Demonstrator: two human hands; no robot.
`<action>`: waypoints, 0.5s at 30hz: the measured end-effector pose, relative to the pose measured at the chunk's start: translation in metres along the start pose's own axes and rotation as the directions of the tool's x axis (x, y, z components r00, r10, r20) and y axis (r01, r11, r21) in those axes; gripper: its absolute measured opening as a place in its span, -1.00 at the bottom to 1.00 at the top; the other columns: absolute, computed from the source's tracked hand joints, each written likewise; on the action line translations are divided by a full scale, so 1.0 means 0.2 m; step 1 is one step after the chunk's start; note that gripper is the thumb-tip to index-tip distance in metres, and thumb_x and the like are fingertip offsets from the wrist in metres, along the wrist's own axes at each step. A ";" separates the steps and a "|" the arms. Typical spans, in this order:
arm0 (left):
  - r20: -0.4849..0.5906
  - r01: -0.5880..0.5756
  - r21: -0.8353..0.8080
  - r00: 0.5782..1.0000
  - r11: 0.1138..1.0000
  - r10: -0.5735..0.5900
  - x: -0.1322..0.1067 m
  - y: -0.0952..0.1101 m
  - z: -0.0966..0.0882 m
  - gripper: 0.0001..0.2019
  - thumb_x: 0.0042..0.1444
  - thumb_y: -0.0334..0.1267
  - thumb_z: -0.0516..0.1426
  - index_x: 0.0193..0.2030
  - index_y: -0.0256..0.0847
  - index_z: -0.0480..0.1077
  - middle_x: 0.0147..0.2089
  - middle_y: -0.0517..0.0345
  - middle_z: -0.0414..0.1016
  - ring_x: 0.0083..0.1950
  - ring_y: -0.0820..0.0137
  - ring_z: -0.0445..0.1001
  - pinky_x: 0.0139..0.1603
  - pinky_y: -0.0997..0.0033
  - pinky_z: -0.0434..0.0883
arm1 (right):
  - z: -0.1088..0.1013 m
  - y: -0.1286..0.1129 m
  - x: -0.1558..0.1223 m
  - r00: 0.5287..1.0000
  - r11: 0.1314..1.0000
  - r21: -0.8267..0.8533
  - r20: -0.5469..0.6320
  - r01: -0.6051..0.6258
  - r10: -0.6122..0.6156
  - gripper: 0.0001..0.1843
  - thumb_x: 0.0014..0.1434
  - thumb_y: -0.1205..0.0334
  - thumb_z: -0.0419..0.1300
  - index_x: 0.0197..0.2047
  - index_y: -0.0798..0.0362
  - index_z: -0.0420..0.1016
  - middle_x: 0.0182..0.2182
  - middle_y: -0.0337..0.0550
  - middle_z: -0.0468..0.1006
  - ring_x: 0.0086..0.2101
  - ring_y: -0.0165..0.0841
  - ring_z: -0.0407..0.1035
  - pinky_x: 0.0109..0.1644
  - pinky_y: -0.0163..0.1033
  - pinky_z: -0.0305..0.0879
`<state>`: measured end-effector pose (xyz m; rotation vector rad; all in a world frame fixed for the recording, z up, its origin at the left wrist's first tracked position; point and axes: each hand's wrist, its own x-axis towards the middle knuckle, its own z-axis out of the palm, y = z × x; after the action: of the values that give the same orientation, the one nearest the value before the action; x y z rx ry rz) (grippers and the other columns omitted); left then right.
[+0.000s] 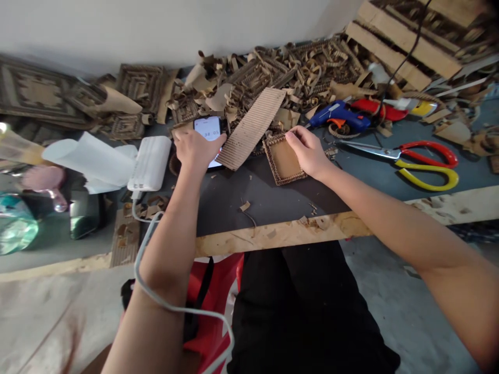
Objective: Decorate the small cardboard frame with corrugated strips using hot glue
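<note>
My left hand [197, 150] reaches over a phone [208, 127] lying on the table, its lit screen showing large digits. The thumb is at the phone's right edge and the fingers curl at its left side, so the hand grips across it and hides much of the screen. In my right hand [307, 152] is a small rectangular cardboard tray [286, 161] with a raised corrugated rim, pinched at its right side with the thumb on top. Between the two hands a strip of corrugated cardboard [253, 127] lies slanted over scraps.
Scissors [401, 156] with red and yellow handles and a blue glue gun [339, 115] lie right. A white power bank [150, 163] with a cable [156, 296] crossing my left forearm is at left. Cardboard scraps [312, 67] pile along the wall; the table's wooden edge [280, 234] runs in front.
</note>
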<state>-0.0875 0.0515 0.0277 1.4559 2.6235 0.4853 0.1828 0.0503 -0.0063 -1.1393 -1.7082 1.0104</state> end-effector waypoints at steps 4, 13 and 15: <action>0.035 -0.025 0.000 0.999 1.000 0.025 -0.05 0.07 -0.06 -0.17 -0.08 0.12 0.31 0.26 -0.38 0.33 0.32 -0.45 0.29 0.39 -0.27 0.25 0.39 -0.24 0.23 | 0.00 -0.02 0.00 0.999 1.000 -0.021 0.049 0.019 -0.018 -0.23 0.05 -0.63 0.04 -0.33 -0.01 0.39 -0.51 -0.27 0.29 -0.43 -0.38 0.24 -0.36 -0.20 0.09; -0.103 -0.117 -0.170 0.990 0.979 0.100 0.07 -0.04 0.03 -0.31 -0.27 0.12 0.43 0.00 -0.18 0.47 0.26 -0.27 0.36 0.38 -0.32 0.21 0.34 -0.40 0.18 | 0.00 -0.01 0.01 0.999 1.000 0.025 0.044 -0.014 0.013 -0.24 0.01 -0.63 0.08 -0.33 -0.02 0.44 -0.53 -0.29 0.31 -0.47 -0.41 0.22 -0.40 -0.22 0.09; -0.216 -0.194 -0.190 0.965 0.962 0.152 0.06 -0.04 0.04 -0.37 -0.24 0.10 0.45 -0.05 -0.15 0.47 0.24 -0.25 0.38 0.38 -0.30 0.21 0.33 -0.41 0.17 | 0.00 0.00 0.01 1.000 0.999 0.032 0.030 -0.005 0.004 -0.25 0.03 -0.62 0.08 -0.32 -0.03 0.44 -0.51 -0.28 0.33 -0.46 -0.40 0.23 -0.41 -0.22 0.11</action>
<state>-0.0991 0.0591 0.0188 1.6511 2.4991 0.9434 0.1825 0.0523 -0.0059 -1.1133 -1.7080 1.0589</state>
